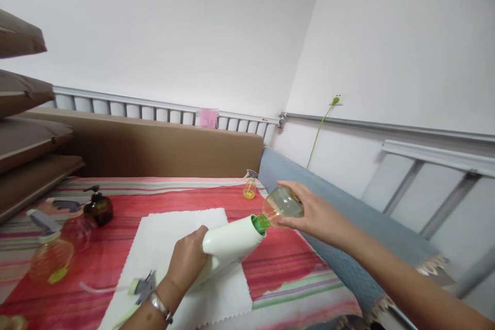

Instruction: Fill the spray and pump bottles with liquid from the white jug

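Observation:
My left hand (187,260) is wrapped round a white plastic bottle (228,247), tilted so its green mouth (260,223) points up and right. My right hand (311,211) grips a clear round bottle (282,205) with yellowish liquid, tipped with its neck against the white bottle's green mouth. Both are held above a white cloth (170,247) on a red striped tablecloth (127,201). A grey spray-trigger head (142,287) with a thin tube lies on the white cloth near my left wrist.
At the left stand a dark brown pump bottle (98,207), a reddish clear bottle (79,227) and a yellow spray bottle (50,255). A small yellow spray bottle (249,185) stands at the far edge. A brown board (154,147) backs the table; a blue cloth (348,232) runs along the right.

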Demonstrator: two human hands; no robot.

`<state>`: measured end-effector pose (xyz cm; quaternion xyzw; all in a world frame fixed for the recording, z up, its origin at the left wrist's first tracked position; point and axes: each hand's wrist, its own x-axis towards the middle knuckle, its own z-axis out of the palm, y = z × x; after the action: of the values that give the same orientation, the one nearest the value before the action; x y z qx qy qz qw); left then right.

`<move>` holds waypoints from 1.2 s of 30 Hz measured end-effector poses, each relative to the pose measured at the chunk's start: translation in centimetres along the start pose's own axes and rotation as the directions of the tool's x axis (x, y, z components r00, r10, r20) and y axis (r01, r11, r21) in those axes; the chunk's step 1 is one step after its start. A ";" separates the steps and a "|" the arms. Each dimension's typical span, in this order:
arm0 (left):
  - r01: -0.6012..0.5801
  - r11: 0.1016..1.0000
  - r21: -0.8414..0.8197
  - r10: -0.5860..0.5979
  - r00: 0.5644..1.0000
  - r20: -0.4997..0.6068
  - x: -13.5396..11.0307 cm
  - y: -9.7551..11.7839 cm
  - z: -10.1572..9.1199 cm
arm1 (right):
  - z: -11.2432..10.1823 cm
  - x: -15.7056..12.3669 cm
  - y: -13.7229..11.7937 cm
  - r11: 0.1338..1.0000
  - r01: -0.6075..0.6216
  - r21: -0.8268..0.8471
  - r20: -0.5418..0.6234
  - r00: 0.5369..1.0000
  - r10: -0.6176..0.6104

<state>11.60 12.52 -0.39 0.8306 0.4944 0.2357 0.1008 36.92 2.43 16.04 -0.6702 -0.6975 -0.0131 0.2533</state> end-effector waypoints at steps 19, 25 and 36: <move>0.018 1.000 -0.023 -0.018 1.000 -0.010 -0.4 0.2 -0.2 | 0.1 -0.1 -0.3 0.995 0.072 -0.066 0.084 0.994 -0.067; 0.001 0.999 -0.041 -0.004 0.999 -0.054 -1.0 0.0 0.1 | 0.0 -0.6 2.3 0.971 -0.214 0.105 0.040 0.977 0.210; 0.102 0.827 -0.554 -0.296 0.915 -0.274 -1.6 -5.3 1.4 | 13.6 -0.9 4.9 -0.450 -0.272 0.850 0.426 0.858 0.286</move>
<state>7.54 13.80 -4.18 0.6583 0.5054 0.4933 0.2605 36.99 6.92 2.27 -0.3320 -0.1969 0.6219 0.6813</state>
